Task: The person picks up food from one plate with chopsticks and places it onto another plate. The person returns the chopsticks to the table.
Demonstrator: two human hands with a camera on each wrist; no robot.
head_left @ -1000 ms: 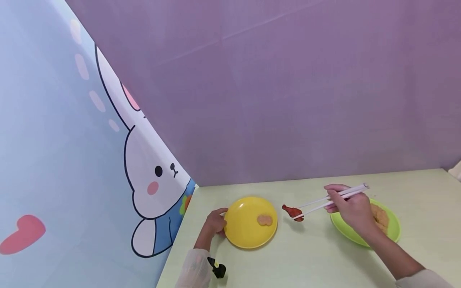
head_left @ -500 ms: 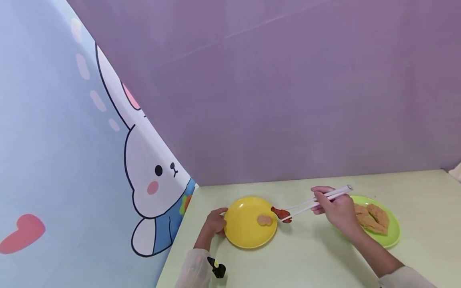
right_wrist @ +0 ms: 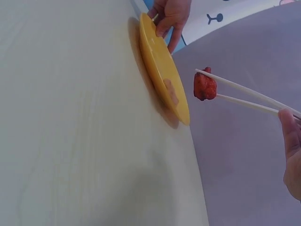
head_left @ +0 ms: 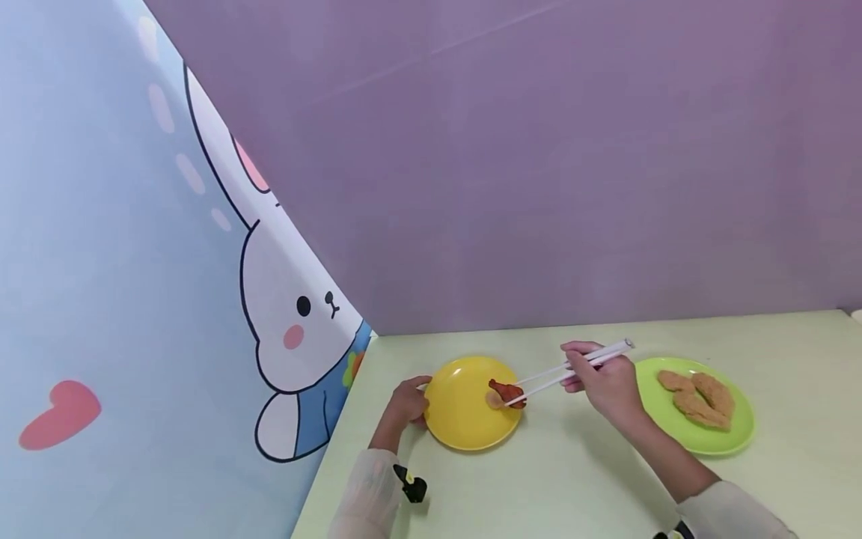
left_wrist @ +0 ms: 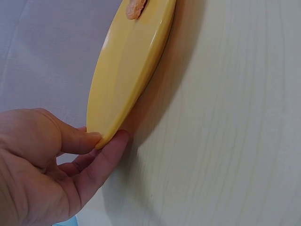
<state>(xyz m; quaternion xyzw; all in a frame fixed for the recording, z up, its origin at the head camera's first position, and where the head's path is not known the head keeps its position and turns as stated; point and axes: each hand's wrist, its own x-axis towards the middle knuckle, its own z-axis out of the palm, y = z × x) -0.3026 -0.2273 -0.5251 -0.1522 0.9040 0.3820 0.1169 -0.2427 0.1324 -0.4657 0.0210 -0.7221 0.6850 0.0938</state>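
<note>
Your right hand (head_left: 602,378) is pinching two long white chopsticks (head_left: 569,368), and their far ends are squeezing a bumpy red piece of food (head_left: 506,391) that is hanging just over the smooth round yellow plate (head_left: 458,419), partly hiding the flat tan piece (head_left: 494,401) lying there. Your left hand (head_left: 407,400) is gripping the plate's left rim with thumb and fingers, though its palm is cut off in the wrist view. Well apart on the pale wood-grain table (head_left: 572,479), a green plate (head_left: 714,445) is holding crumbly tan pieces (head_left: 697,398).
</note>
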